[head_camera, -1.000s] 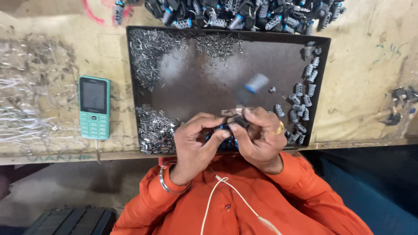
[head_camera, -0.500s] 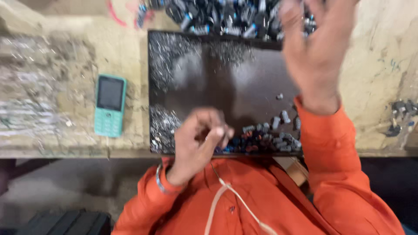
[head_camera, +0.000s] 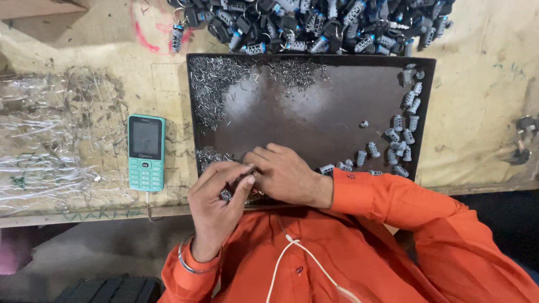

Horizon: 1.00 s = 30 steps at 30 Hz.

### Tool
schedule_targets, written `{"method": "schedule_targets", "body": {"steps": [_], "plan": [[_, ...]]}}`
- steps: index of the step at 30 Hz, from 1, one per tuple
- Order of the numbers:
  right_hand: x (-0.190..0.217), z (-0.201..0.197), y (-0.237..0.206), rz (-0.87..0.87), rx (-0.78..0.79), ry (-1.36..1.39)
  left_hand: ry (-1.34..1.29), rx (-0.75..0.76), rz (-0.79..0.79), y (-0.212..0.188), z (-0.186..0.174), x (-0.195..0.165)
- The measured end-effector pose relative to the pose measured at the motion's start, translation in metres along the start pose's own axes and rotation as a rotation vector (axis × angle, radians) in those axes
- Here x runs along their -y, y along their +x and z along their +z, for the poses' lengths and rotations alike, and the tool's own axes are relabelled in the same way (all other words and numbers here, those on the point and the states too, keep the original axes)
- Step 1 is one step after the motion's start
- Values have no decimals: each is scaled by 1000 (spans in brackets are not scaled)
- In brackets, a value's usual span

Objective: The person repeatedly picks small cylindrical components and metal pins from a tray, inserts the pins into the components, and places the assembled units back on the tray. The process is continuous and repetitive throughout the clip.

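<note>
My left hand (head_camera: 216,205), with a metal bangle on the wrist, hovers at the near-left corner of the dark tray (head_camera: 314,112). Its thumb and fingers pinch together on something small and dark that I cannot make out. My right hand (head_camera: 286,175) lies palm down right beside it, touching it. Its curled fingertips rest over a heap of small metal pins (head_camera: 209,157), and what they hold is hidden. More pins (head_camera: 216,90) lie piled in the tray's far-left corner. Several small grey cylinder parts (head_camera: 401,134) lie along the tray's right side.
A heap of dark and blue lock parts with key rings (head_camera: 314,22) lies past the tray's far edge. A teal push-button phone (head_camera: 146,152) lies left of the tray, beside crumpled clear plastic (head_camera: 50,146). The bench edge (head_camera: 84,216) runs close to my body.
A second ago both hands held a small part together. Then my right hand rose toward the far heap. Now it is back down beside my left hand at the near pins.
</note>
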State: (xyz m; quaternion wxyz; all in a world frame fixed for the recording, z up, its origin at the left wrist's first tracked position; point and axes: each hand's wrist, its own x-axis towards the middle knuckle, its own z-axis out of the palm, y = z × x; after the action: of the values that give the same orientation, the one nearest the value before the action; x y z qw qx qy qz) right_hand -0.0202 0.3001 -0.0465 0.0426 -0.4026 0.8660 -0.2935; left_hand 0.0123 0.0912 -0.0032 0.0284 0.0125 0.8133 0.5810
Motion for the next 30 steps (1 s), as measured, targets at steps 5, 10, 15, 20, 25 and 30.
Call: {"method": "schedule_targets", "body": {"steps": [5,10,15,20,25,30], "plan": [[21,-21,-7,577,-83,902,-57,8,133,4,6,5],[-18,-48,-26,654,-199,335,117,72,298,1,29,23],[-63,-57,-24,631,-350,-85,64,166,83,-4,39,25],[-71,-60,-35,730,-424,103,-274,187,-129,-5,24,16],[-74,-52,-46,586,-250,-118,-391,245,-127,1,22,15],[-67,-81,-18,603,-383,18,-653,281,-272,-1,29,19]]}}
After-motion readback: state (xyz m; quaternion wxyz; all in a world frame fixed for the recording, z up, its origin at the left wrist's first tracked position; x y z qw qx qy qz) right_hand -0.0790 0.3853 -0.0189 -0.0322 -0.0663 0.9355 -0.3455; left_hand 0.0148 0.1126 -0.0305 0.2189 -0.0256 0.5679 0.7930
